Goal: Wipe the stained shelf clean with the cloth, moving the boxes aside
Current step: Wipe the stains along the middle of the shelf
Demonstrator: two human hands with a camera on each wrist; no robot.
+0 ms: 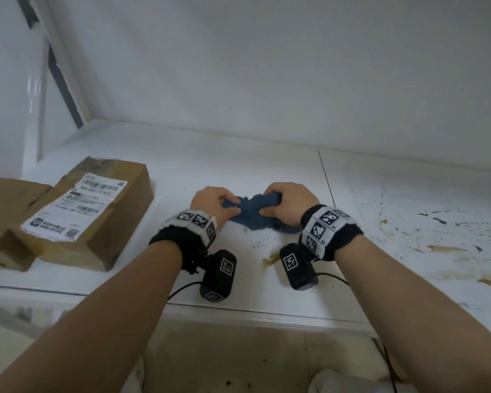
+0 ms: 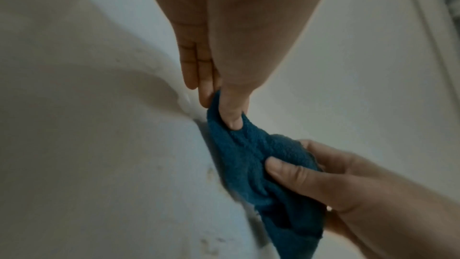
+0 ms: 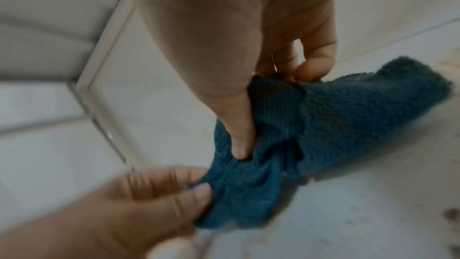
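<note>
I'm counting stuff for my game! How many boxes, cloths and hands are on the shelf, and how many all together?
Brown cardboard boxes: 2, the labelled box and the plain box at its left.
Blue cloths: 1, the cloth, pinched by both hands.
Hands: 2, the left hand and the right hand.
Total: 5

The cloth is dark blue terry with a fuzzy, looped nap and frayed edges, matt all over. It lies on the shelf, a smooth white panel with a faint sheen, crusted brown and speckled dark right of the cloth. Left of the cloth, the boxes are matt brown cardboard, creased, one bearing a white paper label
</note>
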